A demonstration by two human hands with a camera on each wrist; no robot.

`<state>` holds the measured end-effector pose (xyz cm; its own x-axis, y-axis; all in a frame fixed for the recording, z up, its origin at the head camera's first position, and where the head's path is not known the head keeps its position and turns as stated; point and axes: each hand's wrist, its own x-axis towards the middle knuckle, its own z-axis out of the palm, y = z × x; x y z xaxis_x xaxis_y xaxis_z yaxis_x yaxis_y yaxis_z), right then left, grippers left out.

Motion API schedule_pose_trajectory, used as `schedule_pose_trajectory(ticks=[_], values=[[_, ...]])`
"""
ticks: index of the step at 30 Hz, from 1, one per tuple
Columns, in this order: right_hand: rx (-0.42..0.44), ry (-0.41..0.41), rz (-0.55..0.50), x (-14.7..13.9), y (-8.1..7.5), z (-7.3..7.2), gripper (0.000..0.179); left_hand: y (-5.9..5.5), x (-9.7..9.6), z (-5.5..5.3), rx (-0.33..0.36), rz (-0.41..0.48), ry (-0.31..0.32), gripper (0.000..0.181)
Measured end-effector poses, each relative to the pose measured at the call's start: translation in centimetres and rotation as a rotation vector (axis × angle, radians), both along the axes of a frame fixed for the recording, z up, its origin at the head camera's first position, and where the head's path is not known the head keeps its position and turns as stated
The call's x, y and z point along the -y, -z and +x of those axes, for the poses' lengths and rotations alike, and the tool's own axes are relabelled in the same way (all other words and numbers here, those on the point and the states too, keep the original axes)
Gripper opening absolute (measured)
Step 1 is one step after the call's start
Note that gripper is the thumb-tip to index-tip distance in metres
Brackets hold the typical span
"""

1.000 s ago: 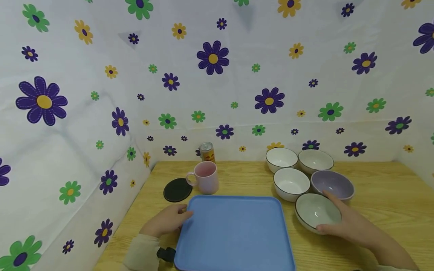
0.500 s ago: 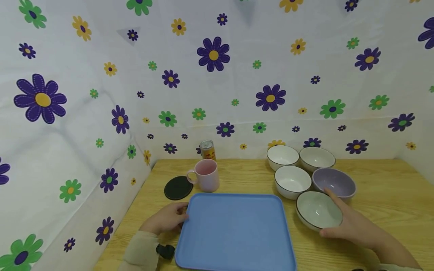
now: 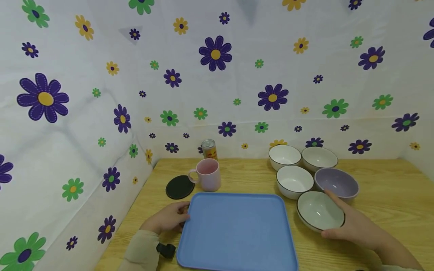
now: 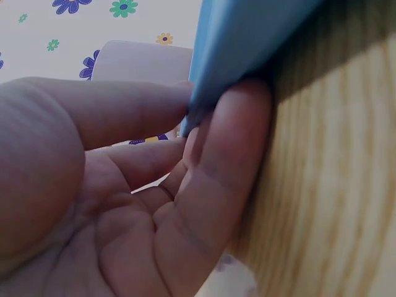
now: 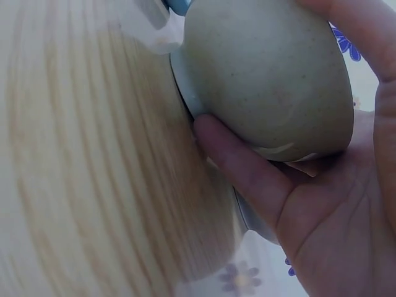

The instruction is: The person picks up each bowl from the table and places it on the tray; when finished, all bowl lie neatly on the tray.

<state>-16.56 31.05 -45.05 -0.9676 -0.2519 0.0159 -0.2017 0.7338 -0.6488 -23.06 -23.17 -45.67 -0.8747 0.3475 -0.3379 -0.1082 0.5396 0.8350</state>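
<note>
My left hand (image 3: 168, 217) pinches the left edge of a blue rectangular tray (image 3: 234, 229). In the left wrist view the thumb (image 4: 133, 105) lies at the rim of the tray, while a finger (image 4: 238, 124) reaches under its edge, close over the wood. My right hand (image 3: 354, 226) grips a pale grey-green bowl (image 3: 318, 212) with a dark rim, just right of the tray. Its fingers and thumb spread around the bowl's right side. In the right wrist view one finger (image 5: 244, 164) supports the bowl low down, near its foot at the tabletop.
Behind the held bowl stand a purple bowl (image 3: 335, 182) and several dark-rimmed bowls, among them a white bowl (image 3: 294, 180). Back left are a pink mug (image 3: 209, 177), a drink can (image 3: 209, 148) and a black round coaster (image 3: 179, 187). A flowered cloth (image 3: 237, 82) encloses the wooden table (image 3: 390, 199).
My left thumb has drawn back a little toward the tray's rim. The right hand keeps its grip on the bowl, its thumb shifted slightly. The head view has tilted slightly.
</note>
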Motion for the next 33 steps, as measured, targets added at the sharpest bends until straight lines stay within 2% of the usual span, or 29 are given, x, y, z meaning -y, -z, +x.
schedule_pose_trajectory(ticks=[7,14,26,33], values=[[-0.010,0.006,0.030,0.1,-0.2,0.1,0.116,-0.1,0.0,0.3,-0.008,-0.002,-0.023,0.056],[-0.047,-0.031,-0.042,0.7,-0.7,0.1,0.112,-0.1,-0.1,0.3,-0.037,-0.040,-0.009,0.054],[-0.089,-0.038,-0.058,4.0,-1.3,0.0,0.113,-0.4,-0.3,0.3,-0.034,-0.051,-0.019,0.055],[-0.115,-0.049,-0.071,5.9,-1.1,-0.1,0.111,-0.2,-0.3,0.2,-0.059,-0.060,0.009,0.053]])
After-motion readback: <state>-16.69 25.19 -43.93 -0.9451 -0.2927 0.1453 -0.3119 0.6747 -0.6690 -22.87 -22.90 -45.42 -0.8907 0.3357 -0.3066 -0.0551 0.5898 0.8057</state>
